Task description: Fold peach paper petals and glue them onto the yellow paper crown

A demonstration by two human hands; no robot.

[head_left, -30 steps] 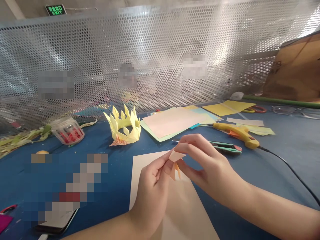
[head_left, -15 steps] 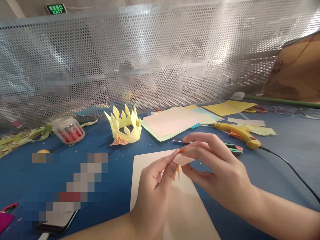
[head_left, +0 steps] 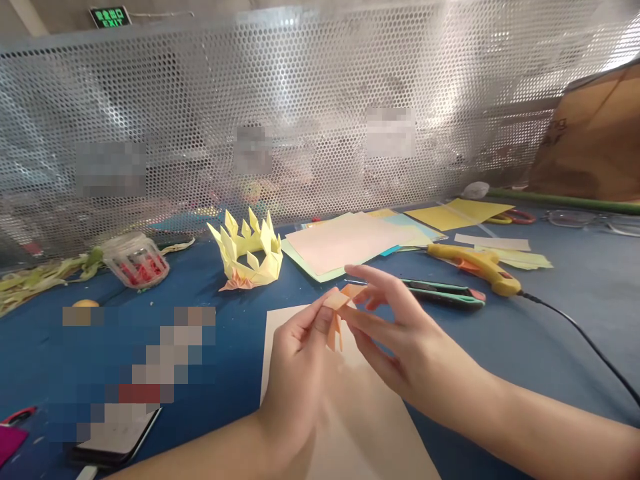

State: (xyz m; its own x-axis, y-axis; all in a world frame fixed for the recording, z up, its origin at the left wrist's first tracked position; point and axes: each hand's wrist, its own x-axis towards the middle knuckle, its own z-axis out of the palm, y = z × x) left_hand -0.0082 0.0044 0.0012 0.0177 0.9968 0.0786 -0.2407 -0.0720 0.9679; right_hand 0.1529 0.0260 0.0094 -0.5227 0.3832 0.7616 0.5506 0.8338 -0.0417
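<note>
The left hand [head_left: 299, 363] pinches a folded orange paper [head_left: 337, 302] between thumb and fingers, above a pale sheet [head_left: 370, 427] on the bench [head_left: 235, 373]. The right hand [head_left: 413, 333] has its fingers at the paper's right edge, 1 raised; whether they grip it cannot be told. Beyond stands a yellow crown [head_left: 267, 270].

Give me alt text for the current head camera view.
A left hand pinches a small folded peach paper, the right hand at its edge, above a pale sheet on a blue table. Beyond are a yellow paper crown, stacked paper, a cutter and a glue gun.
</note>
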